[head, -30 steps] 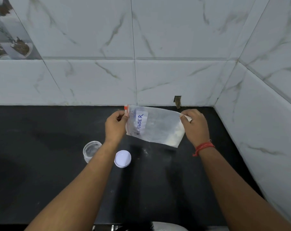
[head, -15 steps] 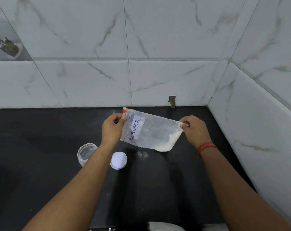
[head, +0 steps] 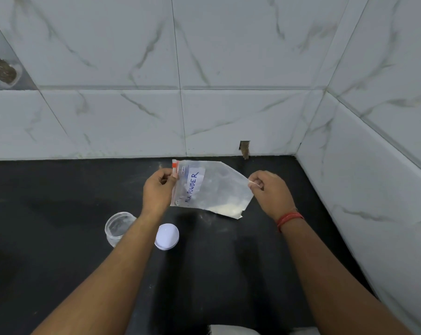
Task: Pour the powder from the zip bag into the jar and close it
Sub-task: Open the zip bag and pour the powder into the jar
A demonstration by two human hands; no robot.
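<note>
Nearest the camera, both forearms reach out over the black counter [head: 59, 274]. At about eight o'clock from the bag, the open jar [head: 118, 227] stands upright, half hidden behind the left forearm, with its white lid [head: 167, 236] lying flat just beside it. Up ahead, the zip bag [head: 211, 187] hangs in the air above the counter. The left hand [head: 157, 188] pinches its zip edge with closed fingers, and the right hand [head: 268, 192] nips the opposite corner between fingertips. The powder [head: 228, 209] has gathered in the low corner at five o'clock. By my reading, we're in the opening step: the next move calls for parting that zip, then carrying the mouth over the jar. At twelve o'clock, marbled white wall tiles [head: 132, 117] meet in a corner.
</note>
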